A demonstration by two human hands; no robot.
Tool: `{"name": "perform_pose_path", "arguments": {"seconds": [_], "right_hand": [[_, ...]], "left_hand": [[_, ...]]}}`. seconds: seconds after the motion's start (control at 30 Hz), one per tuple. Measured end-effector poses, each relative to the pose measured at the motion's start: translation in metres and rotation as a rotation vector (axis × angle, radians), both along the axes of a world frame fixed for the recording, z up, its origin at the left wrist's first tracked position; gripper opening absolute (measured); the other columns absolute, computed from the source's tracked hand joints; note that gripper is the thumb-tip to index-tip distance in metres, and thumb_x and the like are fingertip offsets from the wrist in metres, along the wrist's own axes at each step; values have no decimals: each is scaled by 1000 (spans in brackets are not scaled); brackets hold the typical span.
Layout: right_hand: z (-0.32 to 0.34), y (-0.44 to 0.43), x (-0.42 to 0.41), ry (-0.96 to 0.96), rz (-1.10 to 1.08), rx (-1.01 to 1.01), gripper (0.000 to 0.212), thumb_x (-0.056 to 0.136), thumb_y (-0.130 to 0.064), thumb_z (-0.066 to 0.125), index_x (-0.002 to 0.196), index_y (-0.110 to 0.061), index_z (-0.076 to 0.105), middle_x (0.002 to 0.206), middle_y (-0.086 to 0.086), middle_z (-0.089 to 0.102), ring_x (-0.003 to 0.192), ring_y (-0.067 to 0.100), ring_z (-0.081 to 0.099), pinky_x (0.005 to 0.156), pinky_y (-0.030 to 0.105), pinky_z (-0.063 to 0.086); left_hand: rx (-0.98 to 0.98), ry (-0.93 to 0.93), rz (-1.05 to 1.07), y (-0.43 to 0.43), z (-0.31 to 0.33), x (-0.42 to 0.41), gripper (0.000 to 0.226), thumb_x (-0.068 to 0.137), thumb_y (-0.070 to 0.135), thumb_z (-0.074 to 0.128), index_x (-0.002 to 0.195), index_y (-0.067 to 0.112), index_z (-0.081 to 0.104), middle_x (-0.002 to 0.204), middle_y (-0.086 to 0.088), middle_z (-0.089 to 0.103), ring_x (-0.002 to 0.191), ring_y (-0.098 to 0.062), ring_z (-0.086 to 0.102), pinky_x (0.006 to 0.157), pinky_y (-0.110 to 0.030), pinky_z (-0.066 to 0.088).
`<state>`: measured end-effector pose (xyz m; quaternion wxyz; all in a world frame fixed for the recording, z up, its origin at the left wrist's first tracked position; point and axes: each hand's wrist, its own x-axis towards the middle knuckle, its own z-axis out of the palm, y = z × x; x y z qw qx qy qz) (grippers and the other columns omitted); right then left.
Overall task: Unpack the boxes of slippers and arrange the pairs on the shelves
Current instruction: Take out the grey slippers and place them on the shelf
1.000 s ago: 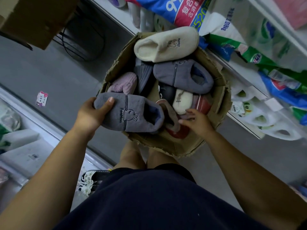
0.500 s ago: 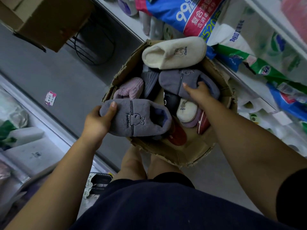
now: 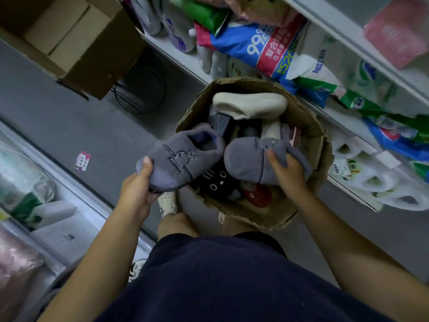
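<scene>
Slippers: two grey ones, one in each of the hands, above the cardboard box (image 3: 311, 145).
Left hand (image 3: 137, 189): clasps grey slipper (image 3: 178, 163) at its toe, over the box's left rim.
Right hand (image 3: 287, 170): grips second grey slipper (image 3: 248, 159), inside the rim.
Room: bare floor (image 3: 69, 117) left; shelf (image 3: 348, 126) just beside the box on the right.

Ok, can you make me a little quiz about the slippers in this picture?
1. True or false: the left hand holds a grey fuzzy slipper with a bunny outline.
2. What does the right hand grip?
A. cream slipper
B. second grey fuzzy slipper
C. black slipper
3. Fill in: the cream plush slipper lies in the torn cardboard ____.

Key: 1 true; 2 B; 3 box.
</scene>
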<state>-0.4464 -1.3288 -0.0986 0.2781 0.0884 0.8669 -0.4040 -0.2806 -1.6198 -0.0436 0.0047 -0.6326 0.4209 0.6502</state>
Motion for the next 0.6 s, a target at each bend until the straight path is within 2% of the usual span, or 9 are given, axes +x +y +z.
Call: {"name": "perform_pose_path", "arguments": {"seconds": [0.03,0.13,0.2,0.27,0.37,0.47,0.6], "right_hand": [[9,-8,9,-1,-16,-17,58,88,-69,52,110,-18,67,104,8,69,103,28,63,96,41,49],[40,-43,39,54,-30,-79,28,94,-52,59,83,-27,58,82,-3,63,86,18,62,78,29,44],[61,-75,56,105,-40,-116,24,95,-47,61,82,-27,58,82,-3,65,84,15,63,77,30,43],[80,-107,72,109,-87,-110,28,94,-47,62,93,-19,63,93,3,68,91,20,64,84,37,48],[102,-152,99,169,-237,-260,29,92,-45,67,101,-17,67,100,-2,71,99,15,66,90,35,50],[117,-191,122,294,-329,-382,31,93,-41,68,114,-18,68,111,-5,73,109,11,67,93,30,53],[142,-231,123,408,-406,-435,22,93,-42,68,103,-23,67,105,-4,74,105,11,69,91,33,55]], "left_hand": [[24,26,5,-5,3,0,41,97,42,64,116,5,62,117,-13,72,102,-25,73,90,-46,58],[85,105,-9,-25,13,0,45,99,35,64,127,1,58,121,-16,71,106,-28,71,89,-47,59],[115,158,-54,-45,23,3,42,100,30,63,130,1,57,124,-16,69,109,-28,70,86,-45,59],[118,206,-142,-74,38,6,44,99,30,64,134,5,54,128,-13,68,110,-27,70,83,-43,60],[-37,256,-371,-131,67,16,43,96,37,66,133,20,52,129,-5,66,111,-25,69,85,-45,60],[-245,310,-642,-185,102,24,31,93,43,69,120,32,59,121,-1,67,107,-23,69,82,-45,62],[-546,332,-906,-223,133,12,26,94,46,66,115,31,64,110,5,69,103,-15,66,79,-36,59]]}}
